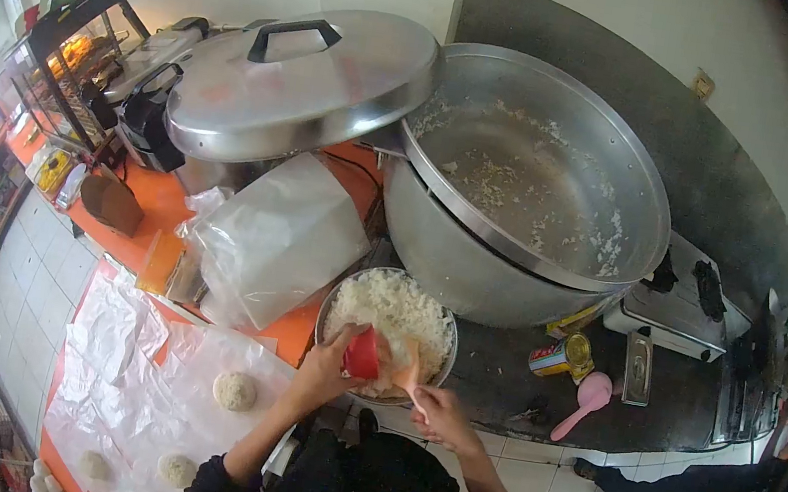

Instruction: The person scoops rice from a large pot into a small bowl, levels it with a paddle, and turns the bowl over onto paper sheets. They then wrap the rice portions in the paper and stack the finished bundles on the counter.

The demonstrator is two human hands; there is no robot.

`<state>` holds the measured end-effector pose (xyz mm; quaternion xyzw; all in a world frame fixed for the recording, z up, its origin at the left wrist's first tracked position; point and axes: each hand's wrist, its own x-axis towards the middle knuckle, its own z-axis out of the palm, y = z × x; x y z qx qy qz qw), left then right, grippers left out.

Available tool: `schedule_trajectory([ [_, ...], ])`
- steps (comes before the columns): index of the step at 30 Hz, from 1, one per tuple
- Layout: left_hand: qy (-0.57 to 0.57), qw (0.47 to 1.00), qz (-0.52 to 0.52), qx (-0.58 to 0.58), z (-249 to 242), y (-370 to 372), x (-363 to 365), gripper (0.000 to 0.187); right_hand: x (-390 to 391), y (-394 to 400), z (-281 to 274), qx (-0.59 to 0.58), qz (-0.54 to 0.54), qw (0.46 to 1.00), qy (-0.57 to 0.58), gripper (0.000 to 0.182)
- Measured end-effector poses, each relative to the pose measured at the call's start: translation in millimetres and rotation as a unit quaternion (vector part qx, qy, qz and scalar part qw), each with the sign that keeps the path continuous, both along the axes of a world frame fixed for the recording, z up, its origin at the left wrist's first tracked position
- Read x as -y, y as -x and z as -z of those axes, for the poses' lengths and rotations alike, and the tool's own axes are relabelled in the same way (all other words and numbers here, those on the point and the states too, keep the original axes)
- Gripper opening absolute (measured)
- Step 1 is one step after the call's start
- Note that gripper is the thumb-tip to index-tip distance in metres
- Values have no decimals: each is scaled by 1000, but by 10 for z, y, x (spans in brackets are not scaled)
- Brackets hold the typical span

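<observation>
A metal bowl [446, 369] full of cooked white rice [391, 304] stands in front of me. Over its near side my left hand [327, 368] is closed around a small red cup [362, 353], tilted toward the rice. My right hand [446, 420] grips the handle of a rice paddle [410, 374], whose blade is in the rice beside the cup. Whether rice is in the cup cannot be seen. To the left, rice mounds [235, 391] lie apart on clear plastic sheets [136, 361].
A large rice pot [498, 291] with grains stuck inside stands behind the bowl. Left of it are a lidded cooker [306, 83] and a plastic bag [284, 241]. A pink ladle [585, 406], a can [562, 356] and a stove [678, 306] are right. Another person's leg [672, 491] shows at right.
</observation>
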<state>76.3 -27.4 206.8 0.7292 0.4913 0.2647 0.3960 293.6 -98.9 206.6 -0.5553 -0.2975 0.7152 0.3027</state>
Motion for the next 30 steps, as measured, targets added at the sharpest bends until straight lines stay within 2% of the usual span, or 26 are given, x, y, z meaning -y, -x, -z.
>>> schedule_trajectory([
  [2,-19,1000,-16,6,52,-60,19,78,-59,102,-3,54,-32,997,-48,25],
  [3,-24,1000,-18,9,54,-58,18,78,-86,122,51,117,-68,985,-108,26],
  [5,-34,999,-22,18,30,-57,13,78,-167,140,209,239,-136,934,-228,27],
  [8,66,997,-38,-10,-61,-62,17,79,-239,151,212,241,-177,895,-332,25],
  [11,-45,998,-44,12,118,-67,15,80,-279,187,-113,262,-243,891,-280,23],
  [14,32,996,-68,43,113,-50,36,79,-318,111,-46,229,-254,898,-278,22],
  [17,12,995,-96,37,75,-102,82,79,-523,-291,272,184,-301,890,-288,22],
  [20,-13,991,-126,47,50,-67,128,80,-504,-578,-186,183,-314,897,-251,22],
  [23,-57,988,-145,-15,95,16,127,83,-443,-774,-375,231,-286,897,-244,25],
  [26,-154,973,-140,-100,106,20,156,84,-516,-593,-234,340,-185,884,-263,28],
  [28,-86,982,-160,-51,97,-24,153,84,-615,-408,151,218,-150,955,-133,30],
  [29,-52,984,-170,-27,94,-47,156,84,-638,-331,269,153,-133,977,-66,32],
  [30,-45,984,-171,-29,96,-61,153,84,-636,-280,238,111,-118,986,-45,31],
])
